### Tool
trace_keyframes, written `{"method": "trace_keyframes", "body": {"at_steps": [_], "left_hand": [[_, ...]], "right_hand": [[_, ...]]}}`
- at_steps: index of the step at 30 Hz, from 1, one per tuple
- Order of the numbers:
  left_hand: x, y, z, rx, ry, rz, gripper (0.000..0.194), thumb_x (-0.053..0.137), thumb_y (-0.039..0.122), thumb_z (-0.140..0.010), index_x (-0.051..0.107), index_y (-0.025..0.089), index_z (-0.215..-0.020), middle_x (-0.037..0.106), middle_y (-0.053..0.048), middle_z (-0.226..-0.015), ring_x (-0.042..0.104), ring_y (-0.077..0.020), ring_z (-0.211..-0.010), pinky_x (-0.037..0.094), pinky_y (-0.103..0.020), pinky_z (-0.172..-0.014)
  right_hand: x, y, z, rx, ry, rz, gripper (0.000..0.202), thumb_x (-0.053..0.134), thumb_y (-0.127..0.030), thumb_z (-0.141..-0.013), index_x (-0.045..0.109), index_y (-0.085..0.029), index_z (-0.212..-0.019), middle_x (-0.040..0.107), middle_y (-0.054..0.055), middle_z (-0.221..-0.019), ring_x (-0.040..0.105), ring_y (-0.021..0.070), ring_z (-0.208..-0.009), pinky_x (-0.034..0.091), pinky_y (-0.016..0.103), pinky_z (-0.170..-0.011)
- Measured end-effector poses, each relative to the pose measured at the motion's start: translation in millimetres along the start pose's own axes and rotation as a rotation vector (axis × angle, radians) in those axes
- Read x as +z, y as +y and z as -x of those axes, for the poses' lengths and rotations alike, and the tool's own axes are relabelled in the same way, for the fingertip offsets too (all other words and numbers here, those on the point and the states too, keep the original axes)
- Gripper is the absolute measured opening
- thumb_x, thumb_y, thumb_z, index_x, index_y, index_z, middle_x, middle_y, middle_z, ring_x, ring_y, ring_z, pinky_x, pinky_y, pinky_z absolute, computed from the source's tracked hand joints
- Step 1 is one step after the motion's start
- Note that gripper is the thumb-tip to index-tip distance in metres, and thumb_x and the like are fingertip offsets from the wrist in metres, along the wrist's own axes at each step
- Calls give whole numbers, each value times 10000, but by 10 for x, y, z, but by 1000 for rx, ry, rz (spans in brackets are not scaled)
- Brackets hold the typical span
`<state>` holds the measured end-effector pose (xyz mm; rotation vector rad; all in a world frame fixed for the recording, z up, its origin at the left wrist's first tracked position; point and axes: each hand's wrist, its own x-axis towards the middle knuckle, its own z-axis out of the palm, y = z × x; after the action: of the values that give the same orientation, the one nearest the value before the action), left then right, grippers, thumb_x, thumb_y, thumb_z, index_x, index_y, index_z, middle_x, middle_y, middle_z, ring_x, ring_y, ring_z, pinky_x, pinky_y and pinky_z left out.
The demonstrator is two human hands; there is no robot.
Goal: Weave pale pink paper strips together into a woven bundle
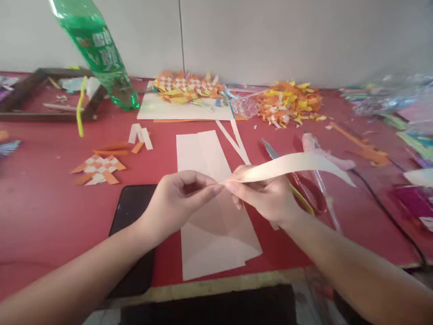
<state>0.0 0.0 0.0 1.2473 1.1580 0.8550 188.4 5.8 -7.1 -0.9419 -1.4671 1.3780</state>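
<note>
Your bare forearms [341, 266] come in from the lower corners. Your left hand [179, 194] pinches one end of the pale paper strip [287, 166] between thumb and fingertip; your right hand [270, 196] grips it just beside, fingers curled. The strip is held above the white sheets [216, 225], its free length arching rightward over the scissors [297, 189]. Your fingers hide any fold at the pinch, your left arm covers part of the black phone [133, 207], and the green bottle [101, 52] is cut off at the top. Plastic wrapping [389, 97] at right is blurred. The red table [50, 216] meets a plain pale wall [270, 40].
</note>
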Motion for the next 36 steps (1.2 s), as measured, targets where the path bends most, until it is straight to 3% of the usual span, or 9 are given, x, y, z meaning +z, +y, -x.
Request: {"method": "trace_keyframes", "body": {"at_steps": [9, 18, 33, 36], "left_hand": [[-13, 8, 7, 10, 19, -37, 196, 743, 354, -784, 710, 162, -762, 737, -3, -754, 638, -90, -690, 489, -151, -620], [-24, -19, 56, 260, -45, -292, 146, 626, 260, -877, 701, 161, -799, 690, -12, -787, 621, -99, -745, 484, -178, -666], [-22, 11, 54, 100, -36, -198, 199, 628, 322, -858, 627, 142, -774, 579, 21, -680, 488, -70, -602, 415, -165, -549], [-39, 8, 45, 91, -28, -203, 213, 630, 341, -857, 627, 144, -775, 564, 23, -673, 483, -77, -614, 402, -175, -554]], "right_hand": [[-24, 3, -38, 19, -26, -17, 97, 694, -198, -841, 746, -163, -767, 609, -15, -601, 578, 77, -472, 492, 195, -435], [-17, 28, -22, 115, -60, -59, 63, 736, -217, -805, 756, -178, -760, 598, -23, -544, 551, 78, -448, 464, 190, -421], [-68, 85, -30, 121, 9, -149, 82, 756, -229, -802, 729, -186, -737, 585, -38, -525, 541, 70, -437, 441, 162, -367], [-95, 91, -51, 135, 84, -196, 87, 789, -240, -764, 732, -183, -731, 603, -33, -533, 545, 72, -424, 439, 164, -357]]}}
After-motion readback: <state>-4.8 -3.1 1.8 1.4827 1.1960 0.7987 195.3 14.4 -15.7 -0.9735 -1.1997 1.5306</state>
